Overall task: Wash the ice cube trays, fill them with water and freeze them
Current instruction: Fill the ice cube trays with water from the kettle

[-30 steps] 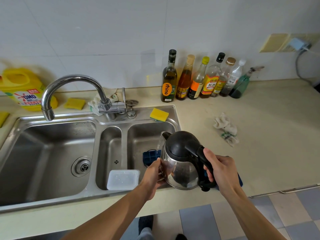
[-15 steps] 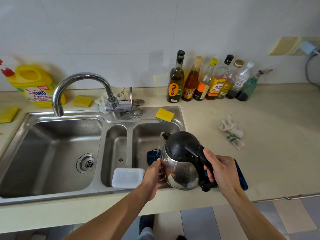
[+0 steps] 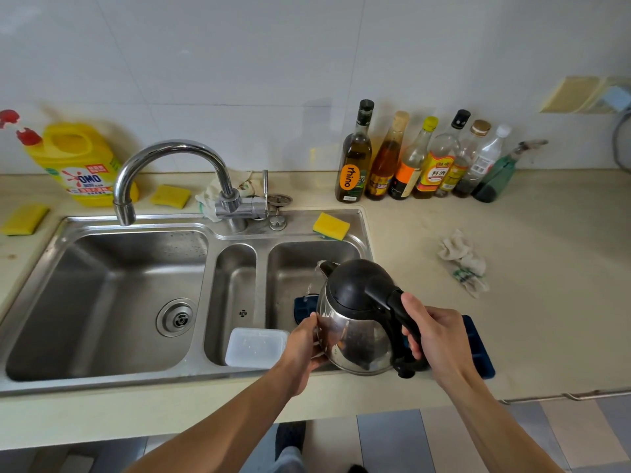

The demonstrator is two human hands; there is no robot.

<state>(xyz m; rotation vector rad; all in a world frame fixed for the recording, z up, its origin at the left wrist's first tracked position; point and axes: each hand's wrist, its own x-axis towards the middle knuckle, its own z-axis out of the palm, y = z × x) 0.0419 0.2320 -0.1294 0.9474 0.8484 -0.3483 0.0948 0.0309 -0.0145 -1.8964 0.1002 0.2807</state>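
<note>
Head | filling step judged; kettle (image 3: pixel 355 336) gripped by right hand (image 3: pixel 440 339), cupped by left hand (image 3: pixel 302 349), tipped over blue tray (image 3: pixel 302 308) | next: steady aim needed

Beige countertop (image 3: pixel 512 233): bottles (image 3: pixel 435 165), sponges (image 3: pixel 170 195), rag (image 3: pixel 462 262), detergent jug (image 3: pixel 82 165), blue ice tray (image 3: pixel 478 353).

The kettle (image 3: pixel 355 322) hides most of the blue ice cube tray (image 3: pixel 478 349), so whether the blue parts on either side are one tray or two is unclear, the left hand (image 3: pixel 302 349) has its fingertips behind the kettle, and the blurred wall plug (image 3: pixel 616 97) is cut off by the right edge.
</note>
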